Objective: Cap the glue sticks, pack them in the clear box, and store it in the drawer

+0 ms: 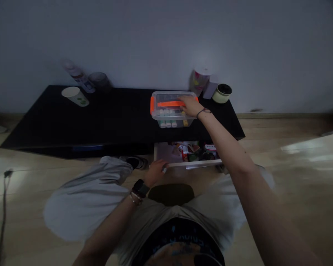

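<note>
At the desk [72, 122] rear edge, right hand [191, 106] on clear storage box [162, 112], grasp unconfirmed; left hand [155, 171] clenches white item [164, 170] by open drawer [162, 153].

A plastic storage box [169, 118] sits on the low desk [72, 122], right of centre, near the back edge, with a paper cup [75, 96] lying far to its left. An open drawer [187, 157] juts out beneath the desk, just before the box.

Right hand [191, 106] on clear box [166, 119], left hand [155, 173] at drawer [188, 163]
</note>
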Available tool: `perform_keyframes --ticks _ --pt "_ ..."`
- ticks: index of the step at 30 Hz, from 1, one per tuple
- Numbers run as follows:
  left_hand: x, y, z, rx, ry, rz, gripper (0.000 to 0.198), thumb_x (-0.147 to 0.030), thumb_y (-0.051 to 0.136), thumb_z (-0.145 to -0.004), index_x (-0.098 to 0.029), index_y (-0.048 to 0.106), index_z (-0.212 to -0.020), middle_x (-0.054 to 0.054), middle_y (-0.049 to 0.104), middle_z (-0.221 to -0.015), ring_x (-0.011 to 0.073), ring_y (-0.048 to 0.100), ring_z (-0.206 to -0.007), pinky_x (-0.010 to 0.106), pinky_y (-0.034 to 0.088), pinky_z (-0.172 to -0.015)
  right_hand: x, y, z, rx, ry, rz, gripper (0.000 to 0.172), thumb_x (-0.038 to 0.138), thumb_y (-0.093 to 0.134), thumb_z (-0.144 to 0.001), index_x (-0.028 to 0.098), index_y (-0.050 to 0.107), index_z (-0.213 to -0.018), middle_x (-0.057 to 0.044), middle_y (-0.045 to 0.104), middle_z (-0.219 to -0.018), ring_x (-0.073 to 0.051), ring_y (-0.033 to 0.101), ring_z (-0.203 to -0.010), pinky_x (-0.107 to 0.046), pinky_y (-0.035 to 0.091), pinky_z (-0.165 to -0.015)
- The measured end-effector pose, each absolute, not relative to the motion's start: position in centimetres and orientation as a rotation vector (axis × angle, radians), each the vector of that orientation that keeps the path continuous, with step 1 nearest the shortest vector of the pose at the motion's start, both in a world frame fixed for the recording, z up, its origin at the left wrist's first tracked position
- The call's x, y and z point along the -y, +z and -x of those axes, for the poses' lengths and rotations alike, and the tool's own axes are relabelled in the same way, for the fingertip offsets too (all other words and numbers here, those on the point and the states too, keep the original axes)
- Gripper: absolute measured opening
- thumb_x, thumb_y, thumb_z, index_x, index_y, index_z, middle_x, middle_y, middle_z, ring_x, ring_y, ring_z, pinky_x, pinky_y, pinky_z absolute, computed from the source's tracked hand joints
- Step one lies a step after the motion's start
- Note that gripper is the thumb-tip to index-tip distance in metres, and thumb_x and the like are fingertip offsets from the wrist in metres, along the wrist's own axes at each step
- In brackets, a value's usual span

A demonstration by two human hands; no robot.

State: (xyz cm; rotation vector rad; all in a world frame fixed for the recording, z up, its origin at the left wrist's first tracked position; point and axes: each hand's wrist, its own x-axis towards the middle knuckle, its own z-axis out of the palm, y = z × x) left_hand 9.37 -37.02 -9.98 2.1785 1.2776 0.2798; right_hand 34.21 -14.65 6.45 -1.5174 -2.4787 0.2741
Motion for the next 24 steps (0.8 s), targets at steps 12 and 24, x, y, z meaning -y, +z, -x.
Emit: perform_keyframes --ticks 12,24 --pt "38.8 -9.3 -9.3 -1.235 0.278 -2.112 0.024 -0.018 0.051 -0.092 -0.019 0.07 -0.106 0.009 0.073 -0.106 0.0225 0.068 -0.1 0.036 0.051 -0.092 15.9 8.0 -32.9 2.532 0.3 1.744 0.044 0.035 0.071 -0.084 -0.001 0.063 -0.108 -0.019 0.066 -0.114 -0.027 0.06 -0.112 -0.035 0.042 -0.099" --pt "40.7 -8.9 -9.0 -1.213 0.262 -2.051 0.02 -0.016 0.052 -0.091 -0.017 0.067 -0.104 0.009 0.072 -0.105 0.0214 0.066 -0.101 0.035 0.05 -0.091 25.6 12.4 -36.3 2.858 0.276 1.731 0.038 0.041 0.069 -0.079 0.017 0.063 -0.107 -0.008 0.07 -0.097 -0.022 0.063 -0.087 -0.028 0.037 -0.07"
